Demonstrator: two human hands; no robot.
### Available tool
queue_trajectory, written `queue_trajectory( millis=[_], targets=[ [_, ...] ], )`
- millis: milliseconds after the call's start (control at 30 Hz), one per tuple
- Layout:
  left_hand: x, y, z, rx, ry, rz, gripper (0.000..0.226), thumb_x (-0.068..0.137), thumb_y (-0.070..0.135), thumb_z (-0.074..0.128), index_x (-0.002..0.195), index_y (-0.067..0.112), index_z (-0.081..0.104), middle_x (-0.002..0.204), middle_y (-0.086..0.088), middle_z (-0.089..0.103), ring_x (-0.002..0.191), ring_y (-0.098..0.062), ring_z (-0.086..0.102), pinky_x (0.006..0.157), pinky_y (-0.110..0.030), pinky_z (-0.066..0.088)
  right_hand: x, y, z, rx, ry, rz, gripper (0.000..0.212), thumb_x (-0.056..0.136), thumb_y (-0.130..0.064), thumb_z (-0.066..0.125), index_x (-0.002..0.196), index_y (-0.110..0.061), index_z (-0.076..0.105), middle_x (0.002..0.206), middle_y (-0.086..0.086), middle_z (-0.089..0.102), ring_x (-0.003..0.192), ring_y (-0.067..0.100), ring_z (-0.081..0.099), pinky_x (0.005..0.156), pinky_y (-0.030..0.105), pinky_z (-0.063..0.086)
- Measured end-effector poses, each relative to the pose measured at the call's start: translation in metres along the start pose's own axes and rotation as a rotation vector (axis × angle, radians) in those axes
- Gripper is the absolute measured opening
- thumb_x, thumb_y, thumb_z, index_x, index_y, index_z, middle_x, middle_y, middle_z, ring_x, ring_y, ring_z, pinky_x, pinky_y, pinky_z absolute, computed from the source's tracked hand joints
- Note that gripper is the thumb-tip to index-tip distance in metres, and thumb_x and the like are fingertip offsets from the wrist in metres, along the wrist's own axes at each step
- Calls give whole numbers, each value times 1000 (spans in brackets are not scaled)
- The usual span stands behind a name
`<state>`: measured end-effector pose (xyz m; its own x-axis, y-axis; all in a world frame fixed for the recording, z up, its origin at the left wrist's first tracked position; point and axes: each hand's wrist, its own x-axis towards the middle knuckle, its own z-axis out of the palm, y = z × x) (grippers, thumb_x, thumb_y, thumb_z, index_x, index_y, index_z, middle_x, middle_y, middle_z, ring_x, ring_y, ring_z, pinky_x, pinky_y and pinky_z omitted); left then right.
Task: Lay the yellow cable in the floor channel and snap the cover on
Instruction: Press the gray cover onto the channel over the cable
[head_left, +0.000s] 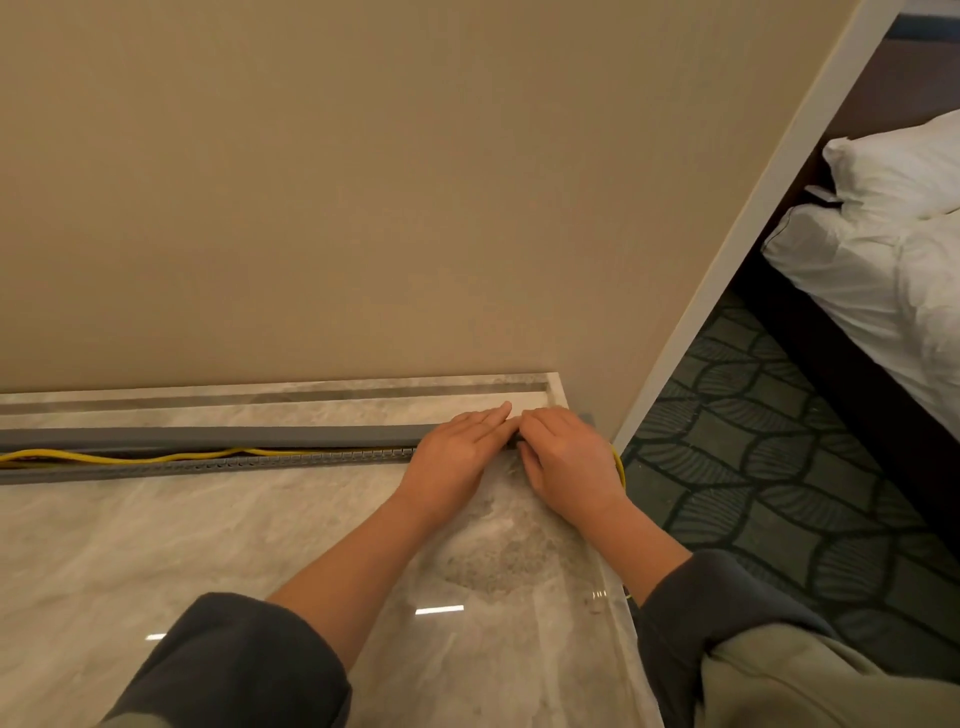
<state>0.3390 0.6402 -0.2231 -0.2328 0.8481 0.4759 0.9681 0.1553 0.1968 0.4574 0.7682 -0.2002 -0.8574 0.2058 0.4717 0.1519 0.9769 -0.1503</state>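
Note:
A grey floor channel (208, 464) runs along the marble floor at the foot of the wall. The yellow cable (130, 458) lies wavy inside its open trough. The grey cover strip (208, 432) stands along the channel's far side, raised off the toothed front edge. My left hand (457, 457) lies palm down on the channel's right end, fingers together. Just to its right, my right hand (566, 460) has its fingers curled over the same end. What is under the palms is hidden. A loop of cable shows past my right wrist.
The beige wall (363, 182) rises right behind the channel and ends in a white corner trim (727, 260). The marble floor (156, 545) ends at a step beside dark patterned carpet (779, 467). A bed with white linen (893, 270) stands at the right.

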Motion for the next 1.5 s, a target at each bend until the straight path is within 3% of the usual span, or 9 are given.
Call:
queue_trajectory(
  millis=[200, 433, 533, 633, 867, 1067, 1267, 1367, 1500],
  targets=[
    [7, 10, -15, -121, -83, -168, 49, 86, -1, 53, 130, 20, 58, 132, -2, 59, 119, -23, 57, 94, -35, 48, 7, 6, -11, 22, -164, 16, 11, 79, -13, 67, 89, -14, 63, 86, 2, 67, 83, 24, 61, 59, 33, 49],
    [4, 14, -20, -146, 11, -359, 28, 87, 17, 63, 115, 22, 67, 115, 11, 68, 105, -13, 63, 82, -31, 52, 14, 0, -15, 28, -253, 54, 17, 87, -23, 58, 81, -17, 43, 81, 6, 60, 80, 26, 54, 59, 31, 33],
    [2, 12, -16, -150, 34, -334, 26, 85, 16, 66, 110, 19, 68, 109, 9, 71, 98, -15, 66, 76, -34, 55, 14, -1, -14, 24, -245, 37, 25, 88, -22, 58, 79, -20, 35, 79, 3, 58, 75, 24, 52, 65, 30, 29],
    [-2, 9, -9, -132, 87, -287, 22, 84, 15, 67, 105, 16, 70, 103, 6, 72, 91, -16, 67, 70, -35, 56, 9, -1, -10, 34, -190, 68, 23, 85, -20, 63, 77, -18, 41, 74, 2, 58, 72, 23, 51, 66, 29, 28],
    [-6, 8, 7, -62, 223, -199, 22, 89, 18, 57, 105, 8, 69, 98, -1, 73, 89, -19, 68, 71, -33, 55, 2, 0, 8, 64, -94, 124, 12, 80, -13, 66, 87, -9, 57, 80, 5, 64, 80, 25, 54, 70, 37, 44],
    [-7, 8, 13, 13, 278, -155, 18, 88, 14, 61, 102, 6, 70, 100, -5, 73, 88, -21, 68, 74, -33, 54, 3, -5, 8, -1, -12, 53, 20, 70, 2, 68, 77, -9, 54, 70, 8, 60, 69, 29, 55, 69, 28, 32],
    [-4, 8, 0, -63, 185, -214, 20, 80, 20, 67, 99, 14, 71, 96, 5, 73, 86, -14, 68, 68, -27, 54, 10, -5, -8, 192, -208, 271, 11, 81, -23, 57, 89, -16, 56, 83, 2, 64, 84, 21, 55, 69, 37, 48],
    [1, 9, -9, -92, 98, -285, 22, 80, 28, 70, 101, 20, 70, 96, 10, 73, 85, -11, 68, 66, -30, 56, 24, 7, -19, 413, -363, 335, 4, 89, -16, 51, 87, -18, 54, 92, 3, 65, 90, 22, 59, 77, 39, 49],
    [13, 12, -20, -148, -6, -439, 14, 88, 36, 62, 97, 27, 67, 101, 15, 71, 88, -9, 64, 69, -31, 51, 31, 16, -15, 331, -512, 317, 30, 97, -21, 45, 126, -19, 52, 123, 6, 60, 115, 24, 52, 99, 39, 41]
  ],
)
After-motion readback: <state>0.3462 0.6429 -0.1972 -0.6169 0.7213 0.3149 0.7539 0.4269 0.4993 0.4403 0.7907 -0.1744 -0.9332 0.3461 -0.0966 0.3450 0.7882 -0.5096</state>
